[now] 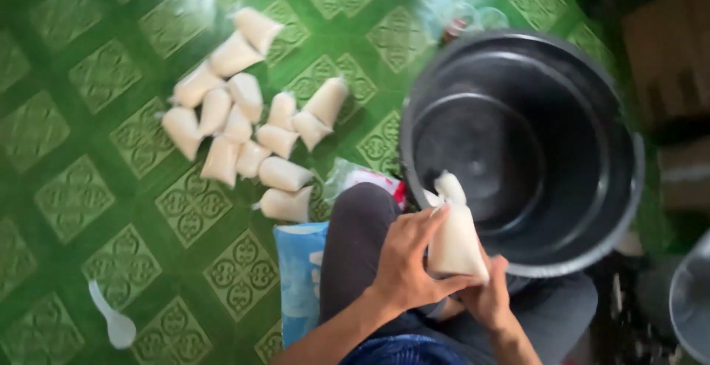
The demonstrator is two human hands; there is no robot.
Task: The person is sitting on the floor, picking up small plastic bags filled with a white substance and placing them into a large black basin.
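The head camera looks straight down at a green patterned floor [89, 202].

At the lower middle of the frame, the left hand [405, 261] is closed around a small clear bag of white stuff [455, 241]. Its fingers wrap the side of the bag. The right hand [489, 297] sits under the bag and holds up its bottom. Most of the right hand is hidden by the bag, so how tight it grips is hard to tell. The top of the bag is pinched to a point and sticks up. The bag is right in front of the rim of a big black bucket [625, 187].

The bucket fills the right side of the frame. Inside, it looks bare and dark, with just a round bottom showing.

At the upper left lies a pile of filled white bags [244, 124] on the floor. There are about fifteen of them, all touching or close together. They are well apart from the bag in the hands.

One white plastic spoon [115, 322] lies alone at the lower left.

One light blue sack [299, 276] lies by the person's dark knee [355, 239], at the lower middle.

One grey metal bowl [691, 298] peeks in at the lower right edge.
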